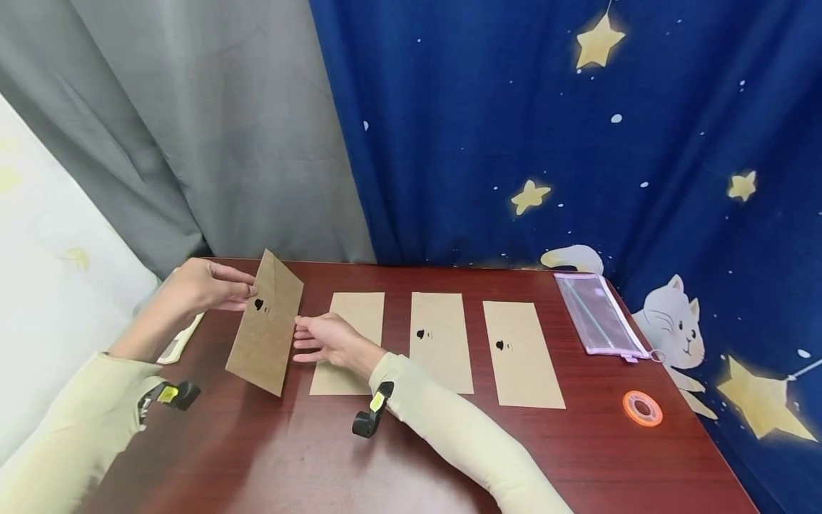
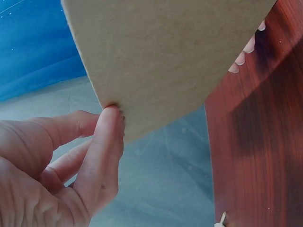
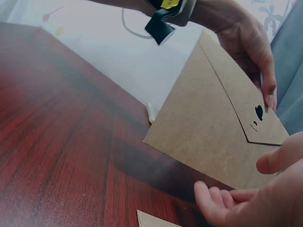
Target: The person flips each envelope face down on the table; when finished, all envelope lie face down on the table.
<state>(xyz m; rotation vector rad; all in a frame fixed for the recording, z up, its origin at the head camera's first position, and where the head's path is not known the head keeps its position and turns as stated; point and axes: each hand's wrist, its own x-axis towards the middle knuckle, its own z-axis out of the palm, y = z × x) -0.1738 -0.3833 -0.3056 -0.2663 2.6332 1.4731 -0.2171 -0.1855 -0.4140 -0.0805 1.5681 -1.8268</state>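
Note:
A brown kraft envelope [image 1: 266,321] with a small black hat print stands tilted above the left of the table. My left hand [image 1: 215,285] pinches its left edge between thumb and fingers, and the left wrist view shows its plain back side. Close to the opposite edge is my right hand [image 1: 329,339], fingers loosely extended and thumb apart from them. In the right wrist view, the flap's outline shows on the envelope [image 3: 203,113], with the right fingertips [image 3: 202,189] right at its lower edge. Beneath the right hand lies another envelope [image 1: 347,382], partly covered.
Two more envelopes, a middle one [image 1: 442,364] and a right one [image 1: 529,371], lie in a row. A clear, purple-edged zip pouch [image 1: 597,314] and an orange ring-shaped roll [image 1: 642,408] sit at the right. Behind the left wrist is a whitish object [image 1: 182,341], partly hidden.

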